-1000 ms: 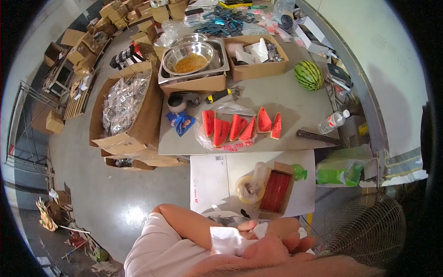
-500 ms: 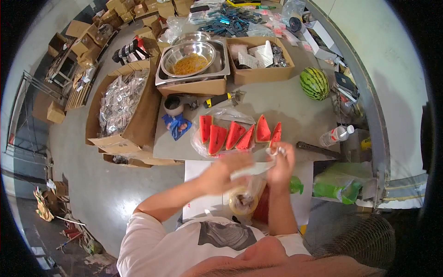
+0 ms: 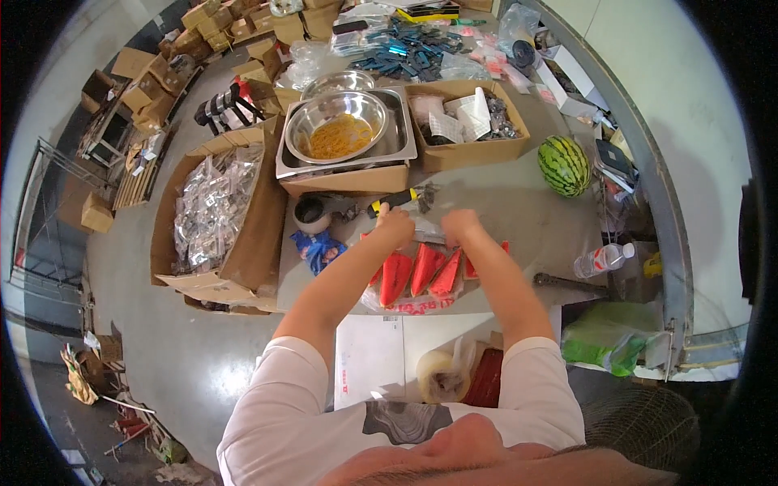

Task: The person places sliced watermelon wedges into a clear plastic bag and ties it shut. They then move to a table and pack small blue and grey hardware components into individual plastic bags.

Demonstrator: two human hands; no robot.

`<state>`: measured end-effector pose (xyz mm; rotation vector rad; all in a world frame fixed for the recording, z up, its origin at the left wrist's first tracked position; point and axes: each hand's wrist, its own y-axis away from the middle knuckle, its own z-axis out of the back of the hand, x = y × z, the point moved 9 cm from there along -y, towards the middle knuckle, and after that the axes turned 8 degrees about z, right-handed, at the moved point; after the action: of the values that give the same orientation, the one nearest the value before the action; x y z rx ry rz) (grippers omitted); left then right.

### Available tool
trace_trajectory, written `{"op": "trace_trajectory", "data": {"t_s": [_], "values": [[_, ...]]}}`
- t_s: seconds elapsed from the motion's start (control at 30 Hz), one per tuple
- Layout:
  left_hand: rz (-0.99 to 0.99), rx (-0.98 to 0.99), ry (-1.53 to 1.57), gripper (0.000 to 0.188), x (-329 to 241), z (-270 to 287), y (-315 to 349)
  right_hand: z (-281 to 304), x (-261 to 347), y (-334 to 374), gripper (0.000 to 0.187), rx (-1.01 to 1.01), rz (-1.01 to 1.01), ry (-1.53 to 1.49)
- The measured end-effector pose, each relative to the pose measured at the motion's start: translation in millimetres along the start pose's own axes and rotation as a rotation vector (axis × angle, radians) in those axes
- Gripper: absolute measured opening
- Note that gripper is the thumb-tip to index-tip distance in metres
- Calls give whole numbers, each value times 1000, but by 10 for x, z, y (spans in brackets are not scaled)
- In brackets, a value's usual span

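Observation:
My left hand (image 3: 395, 227) reaches over the far side of the red watermelon slices (image 3: 395, 275), its fingers closed. My right hand (image 3: 460, 228) is level with it, a short way to the right, also closed. Between the two hands runs a pale, shiny strip (image 3: 429, 237); whether it is a blade or the bag's edge I cannot tell. What each hand grips is hidden. Several slices lie on a clear plastic bag (image 3: 417, 305) with red print, partly covered by my forearms. A yellow-and-black handled tool (image 3: 397, 201) lies just beyond my left hand.
A whole striped watermelon (image 3: 564, 166) and a plastic bottle (image 3: 604, 259) stand to the right. Behind are a steel bowl (image 3: 301, 121) of yellow rubber-band-like loops and a carton (image 3: 474, 154). A large carton of bagged parts (image 3: 215, 202) is at left. A blue packet (image 3: 318, 249) lies nearby.
Both hands have moved forward from the table's near edge to the far side of the slices. The pale flat item and white tissue-like piece held earlier no longer show clearly. The view has shifted slightly.

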<state>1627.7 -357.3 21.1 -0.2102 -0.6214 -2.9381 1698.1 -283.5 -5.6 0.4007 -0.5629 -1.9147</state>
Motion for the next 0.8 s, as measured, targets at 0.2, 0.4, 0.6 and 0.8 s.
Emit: {"op": "trace_trajectory", "data": {"t_s": [0.2,0.4,0.6,0.8], "values": [[16,-223,14,13,71,21,-155,-70,78,-110,28,14,54,55],[-105,-154,-76,13,-137,227,-151,173,-24,83,23,-144,25,-85],[-42,-336,-27,13,84,-15,-393,209,-216,469,17,-412,-97,-296],[-130,-555,512,8,-216,630,803,-283,-101,1488,23,-319,-358,-638]]}}
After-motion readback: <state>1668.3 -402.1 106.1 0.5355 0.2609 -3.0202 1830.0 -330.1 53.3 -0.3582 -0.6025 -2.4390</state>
